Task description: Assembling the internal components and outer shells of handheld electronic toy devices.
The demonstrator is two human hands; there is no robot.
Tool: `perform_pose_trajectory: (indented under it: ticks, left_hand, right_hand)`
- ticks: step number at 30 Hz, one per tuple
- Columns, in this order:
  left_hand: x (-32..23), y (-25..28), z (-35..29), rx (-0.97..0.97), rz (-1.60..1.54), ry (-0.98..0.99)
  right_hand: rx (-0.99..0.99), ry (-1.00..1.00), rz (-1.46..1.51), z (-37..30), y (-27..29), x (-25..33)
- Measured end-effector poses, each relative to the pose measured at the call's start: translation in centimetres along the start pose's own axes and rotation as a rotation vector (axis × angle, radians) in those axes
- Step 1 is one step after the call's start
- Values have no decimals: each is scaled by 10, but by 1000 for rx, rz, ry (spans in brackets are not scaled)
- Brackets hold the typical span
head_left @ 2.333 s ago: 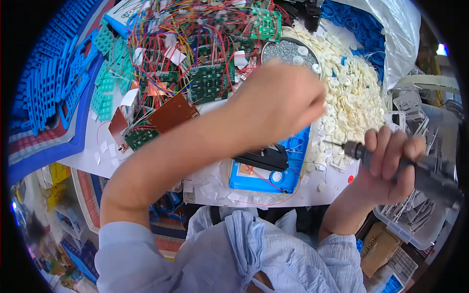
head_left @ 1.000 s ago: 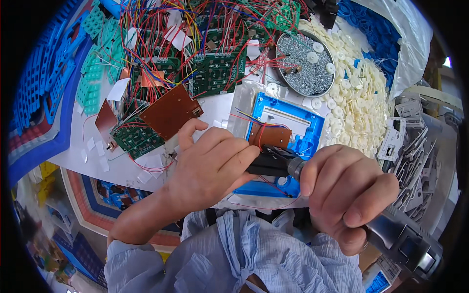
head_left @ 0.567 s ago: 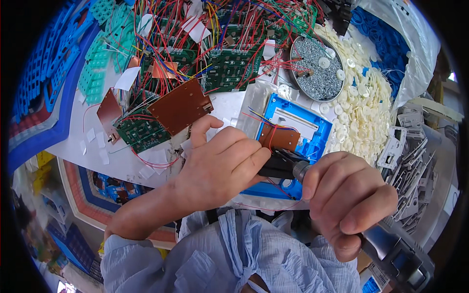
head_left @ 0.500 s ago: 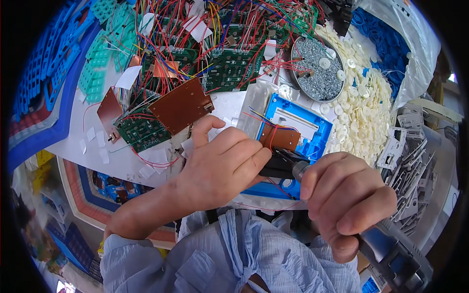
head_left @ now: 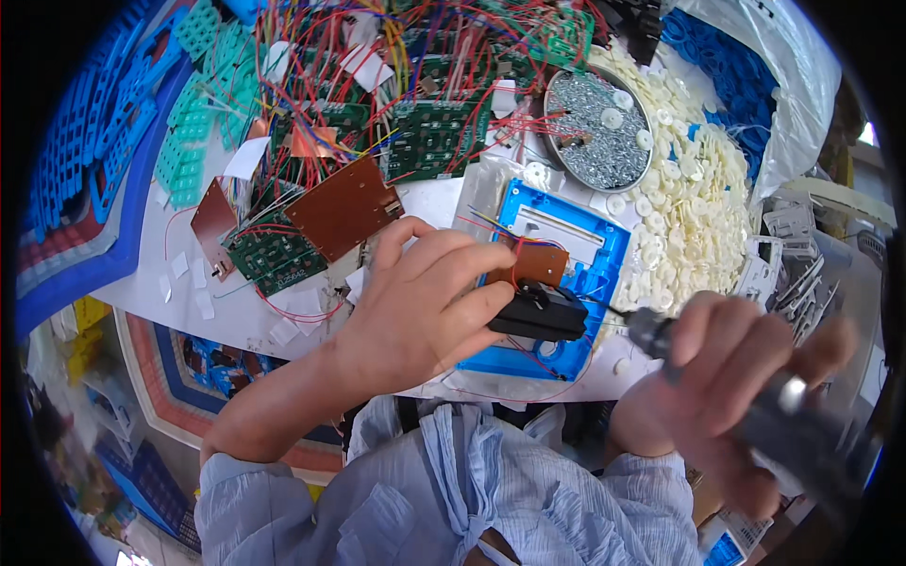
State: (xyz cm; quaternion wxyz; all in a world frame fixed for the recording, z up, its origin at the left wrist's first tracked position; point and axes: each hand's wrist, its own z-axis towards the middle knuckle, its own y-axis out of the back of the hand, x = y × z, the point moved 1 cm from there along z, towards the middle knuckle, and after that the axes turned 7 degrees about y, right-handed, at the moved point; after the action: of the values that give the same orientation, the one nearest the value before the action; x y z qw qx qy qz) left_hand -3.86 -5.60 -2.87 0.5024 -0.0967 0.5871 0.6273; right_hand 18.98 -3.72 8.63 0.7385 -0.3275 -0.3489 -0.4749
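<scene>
Near right, the right hand (head_left: pixel 736 377) is grasping a blurred dark power screwdriver (head_left: pixel 797 424). Left of it, the left hand (head_left: pixel 415 316) is clasping a black block (head_left: pixel 547 317), which is lying over the blue casing's (head_left: pixel 514 364) near part. Farther right, a round dish (head_left: pixel 627 183) is holding silvery bits beside cream discs (head_left: pixel 703 208); far left, wired circuit boards (head_left: pixel 434 141) are heaping up.
</scene>
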Motion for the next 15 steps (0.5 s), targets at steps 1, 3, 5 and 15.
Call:
perform_pose_trajectory:
  ticks: [1, 3, 5, 15]
  left_hand:
    - [1, 0, 2, 31, 7, -6]
    - [3, 1, 7, 93, 19, -20]
    - [3, -2, 9, 109, -29, 72]
    - [-3, -15, 37, -69, -657, 583]
  right_hand:
    - [-122, 22, -134, -2, 1, 8]
    - [-379, 352, -495, -14, 8, 16]
    - [-599, 659, -818, -26, 7, 21]
    - [440, -100, -1005, -37, 42, -56]
